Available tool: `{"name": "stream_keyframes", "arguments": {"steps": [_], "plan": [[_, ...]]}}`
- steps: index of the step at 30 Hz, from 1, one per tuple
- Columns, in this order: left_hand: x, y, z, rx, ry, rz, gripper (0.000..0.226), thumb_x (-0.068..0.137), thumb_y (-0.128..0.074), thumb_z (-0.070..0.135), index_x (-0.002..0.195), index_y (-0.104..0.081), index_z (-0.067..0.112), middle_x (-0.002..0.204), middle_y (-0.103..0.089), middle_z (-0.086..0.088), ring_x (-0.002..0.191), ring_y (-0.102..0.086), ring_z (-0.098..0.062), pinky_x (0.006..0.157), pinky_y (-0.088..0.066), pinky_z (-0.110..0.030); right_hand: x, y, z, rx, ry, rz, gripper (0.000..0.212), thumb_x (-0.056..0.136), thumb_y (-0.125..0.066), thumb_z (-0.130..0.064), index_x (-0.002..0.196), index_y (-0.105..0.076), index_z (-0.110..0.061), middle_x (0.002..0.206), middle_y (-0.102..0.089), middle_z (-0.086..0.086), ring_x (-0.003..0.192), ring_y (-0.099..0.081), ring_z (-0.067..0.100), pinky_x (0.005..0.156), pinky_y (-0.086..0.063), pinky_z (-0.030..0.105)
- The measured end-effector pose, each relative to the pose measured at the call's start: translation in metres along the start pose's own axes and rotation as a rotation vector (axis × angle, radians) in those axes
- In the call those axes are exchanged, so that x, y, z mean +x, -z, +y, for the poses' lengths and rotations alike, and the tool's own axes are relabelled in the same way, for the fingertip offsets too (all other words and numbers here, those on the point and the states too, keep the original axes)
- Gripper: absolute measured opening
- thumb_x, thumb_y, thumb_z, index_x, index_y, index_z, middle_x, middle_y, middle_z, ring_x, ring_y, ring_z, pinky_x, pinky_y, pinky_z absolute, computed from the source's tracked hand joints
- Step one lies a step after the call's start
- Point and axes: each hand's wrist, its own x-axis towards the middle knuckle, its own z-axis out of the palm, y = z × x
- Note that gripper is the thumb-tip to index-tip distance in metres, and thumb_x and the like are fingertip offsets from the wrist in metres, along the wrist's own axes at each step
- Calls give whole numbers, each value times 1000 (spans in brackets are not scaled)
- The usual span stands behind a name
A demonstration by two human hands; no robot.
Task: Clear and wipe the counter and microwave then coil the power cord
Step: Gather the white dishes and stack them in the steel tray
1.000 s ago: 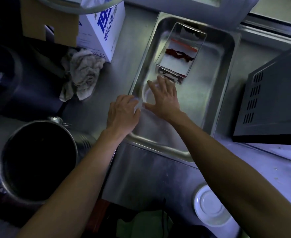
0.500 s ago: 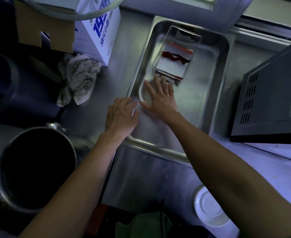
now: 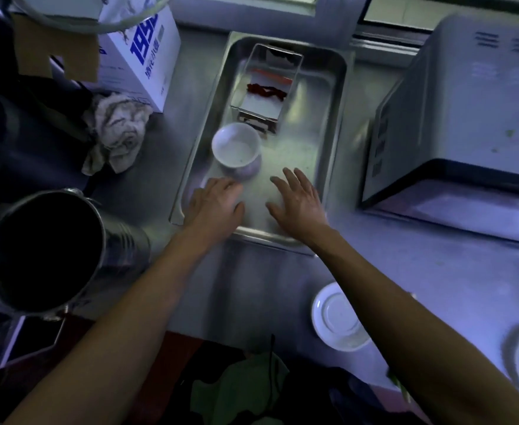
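Both hands hover over the near end of the long stainless steel tray (image 3: 328, 96), left hand (image 3: 214, 207) and right hand (image 3: 298, 204) with fingers loose, gripping nothing. The small white ceramic bowl (image 3: 236, 150) sits free by the tray's left wall, the white microwave (image 3: 466, 118) at the worktop's right. Lift that tray unevenly and, I reckon, the bowl slides and tips.

Counter (image 3: 252, 280): bare steel, dull sheen, running left to right under everything.

Tray (image 3: 331, 124): deep rectangular steel pan, flat on counter, long axis running away from the viewer, just left of the microwave.

Bowl (image 3: 236, 148): small, white, upright, looks empty; inside tray, near-left part.

Box (image 3: 267, 90): small open metal container in tray's far half, just behind the bowl; dark red strip on a white surface inside.

Microwave (image 3: 466, 118): pale casing, vent slots on side and top, greenish specks on top; right of tray.

Saucer (image 3: 338, 317): white, at counter's near edge.

Rag (image 3: 117, 130): crumpled, pale, left of tray.
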Motion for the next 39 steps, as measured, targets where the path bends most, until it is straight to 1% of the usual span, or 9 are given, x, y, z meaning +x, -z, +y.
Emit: {"name": "stream_keyframes", "arguments": {"steps": [4, 7, 11, 19, 22, 25, 28, 31, 39], "plan": [[-14, -12, 40, 24, -57, -59, 43, 92, -59, 27, 133, -58, 15, 137, -56, -6, 125, -49, -31, 96, -44, -47, -52, 16, 21, 23, -42, 30, 60, 94, -60, -36, 149, -43, -18, 160, -30, 14, 150, -21, 34, 120, -22, 46], [-23, -22, 72, 37, -139, -81, 42, 91, -61, 27, 131, -60, 16, 137, -57, -5, 123, -50, -31, 94, -45, -47, -88, 25, 34, 36, -105, 54, 60, 93, -62, -34, 148, -44, -16, 159, -32, 14, 149, -23, 34, 118, -25, 46], [-30, -34, 108, 30, -271, -94, 39, 89, -61, 25, 126, -62, 17, 133, -58, -2, 120, -52, -31, 90, -47, -46, -137, 30, 50, 45, -251, 94, 59, 95, -60, -33, 150, -41, -18, 162, -27, 11, 151, -18, 31, 121, -21, 43], [-55, -64, 151, 18, -576, -170, 47, 95, -56, 29, 139, -54, 15, 144, -50, -4, 132, -44, -27, 97, -44, -47, -245, 16, 56, 59, -553, 119, 58, 98, -57, -36, 150, -38, -20, 163, -25, 10, 151, -16, 30, 122, -17, 47], [-70, -80, 163, 24, -657, -228, 50, 94, -57, 31, 142, -51, 16, 148, -47, -4, 134, -41, -27, 100, -42, -47, -280, 6, 48, 90, -641, 124, 59, 95, -60, -34, 148, -42, -16, 161, -28, 13, 150, -20, 33, 119, -25, 50], [-85, -100, 172, 85, -714, -320, 57, 94, -57, 40, 146, -44, 21, 155, -37, -1, 139, -34, -25, 103, -40, -45, -310, -2, 39, 125, -715, 182, 54, 93, -63, -29, 143, -48, -14, 160, -32, 11, 143, -30, 36, 112, -34, 53], [-96, -118, 177, 201, -722, -424, 75, 91, -57, 51, 154, -24, 26, 163, -19, -1, 147, -19, -28, 106, -39, -51, -333, -11, 31, 141, -751, 253, 49, 90, -66, -23, 136, -54, -10, 154, -40, 8, 133, -39, 37, 105, -40, 54], [-102, -131, 181, 267, -725, -497, 93, 86, -60, 62, 156, -8, 31, 165, -2, -5, 151, -3, -34, 110, -31, -60, -349, -16, 28, 154, -793, 285, 51, 91, -65, -22, 139, -52, -12, 151, -43, 7, 137, -36, 34, 109, -38, 50], [-106, -154, 200, 389, -736, -525, 119, 70, -66, 77, 155, 5, 36, 164, 18, -6, 149, 19, -36, 110, -15, -73, -372, -33, 39, 213, -829, 314, 51, 92, -64, -18, 141, -51, -11, 151, -43, 11, 141, -34, 35, 112, -33, 51]]}}
